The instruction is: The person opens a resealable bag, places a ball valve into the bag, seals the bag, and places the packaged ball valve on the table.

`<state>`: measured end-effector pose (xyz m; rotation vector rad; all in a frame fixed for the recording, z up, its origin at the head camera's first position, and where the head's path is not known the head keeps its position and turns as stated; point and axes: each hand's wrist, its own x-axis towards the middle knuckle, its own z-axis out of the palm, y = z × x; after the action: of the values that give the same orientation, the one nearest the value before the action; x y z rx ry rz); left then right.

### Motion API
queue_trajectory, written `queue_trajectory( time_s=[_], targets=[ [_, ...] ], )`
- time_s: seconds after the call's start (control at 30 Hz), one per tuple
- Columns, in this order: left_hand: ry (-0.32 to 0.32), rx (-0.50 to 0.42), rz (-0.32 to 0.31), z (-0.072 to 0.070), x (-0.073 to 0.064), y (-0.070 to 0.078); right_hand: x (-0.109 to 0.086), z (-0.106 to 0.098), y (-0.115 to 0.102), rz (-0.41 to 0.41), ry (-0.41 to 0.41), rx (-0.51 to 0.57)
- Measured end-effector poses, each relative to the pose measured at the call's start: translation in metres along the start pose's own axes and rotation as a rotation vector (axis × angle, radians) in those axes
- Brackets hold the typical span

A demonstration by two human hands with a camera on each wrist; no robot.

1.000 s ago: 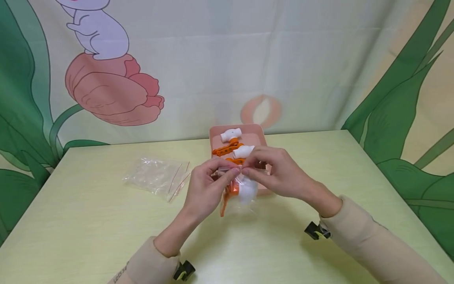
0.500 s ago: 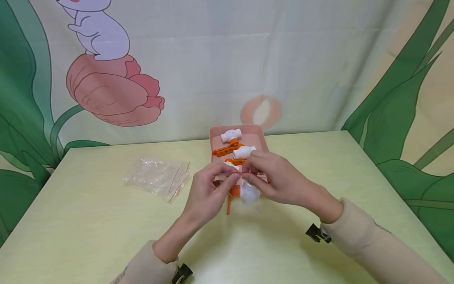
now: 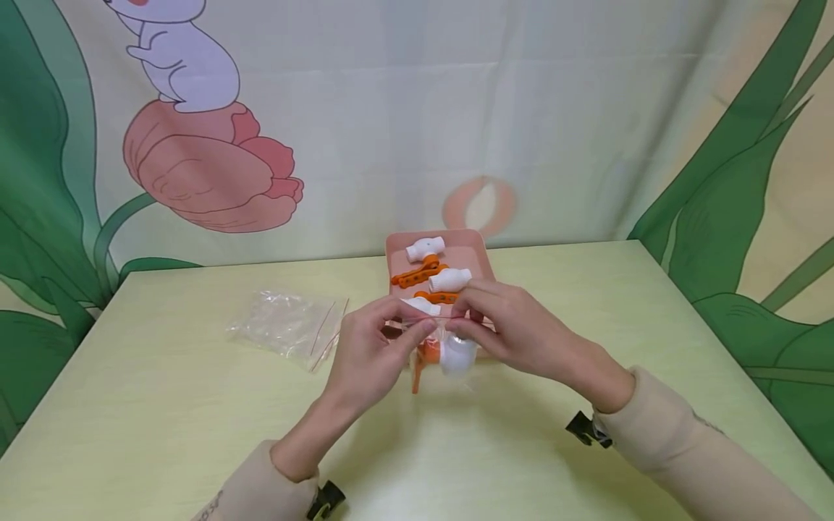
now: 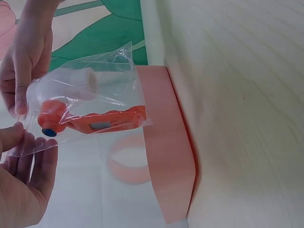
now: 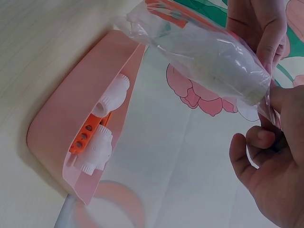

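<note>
A clear zip bag [image 4: 116, 90] hangs between my hands, its red-lined top edge level. Inside it lies a white ball valve [image 3: 458, 354] with an orange handle [image 4: 109, 121]. My left hand [image 3: 371, 354] pinches the bag's edge between thumb and fingers. Close beside it, my right hand [image 3: 528, 329] pinches the same edge; their fingertips are almost together. Behind the bag stands a pink tray [image 3: 468, 246] holding several more white valves [image 3: 449, 280] with orange handles. My hands partly cover the tray's near end.
A flat pile of clear zip bags [image 3: 283, 324] lies on the table [image 3: 182, 405] left of my left hand. Behind the table's far edge hangs a printed curtain [image 3: 365, 130]. Both wrists wear small black cameras [image 3: 588, 429].
The bag's top edge has been drawn straight and turned so its red line shows. Both hands have come slightly nearer and lower, still pinching the bag, and the fingertips have slid a little apart.
</note>
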<state>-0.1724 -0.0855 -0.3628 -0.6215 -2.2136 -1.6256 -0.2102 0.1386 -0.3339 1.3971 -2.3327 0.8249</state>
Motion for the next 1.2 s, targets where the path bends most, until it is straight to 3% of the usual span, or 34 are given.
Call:
queue_trajectory(
  time_s=[0.4, 0.9, 1.2],
  targets=[
    [0.037, -0.061, -0.126, -0.005, 0.000, 0.002, -0.005, -0.006, 0.003, 0.067, -0.007, 0.069],
    [-0.032, -0.054, -0.104, -0.007, 0.000, -0.001, -0.010, -0.017, 0.002, 0.120, -0.117, 0.112],
    [-0.030, -0.028, -0.101, -0.012, 0.000, -0.002, -0.012, -0.017, 0.006, 0.110, -0.067, 0.090]
  ],
)
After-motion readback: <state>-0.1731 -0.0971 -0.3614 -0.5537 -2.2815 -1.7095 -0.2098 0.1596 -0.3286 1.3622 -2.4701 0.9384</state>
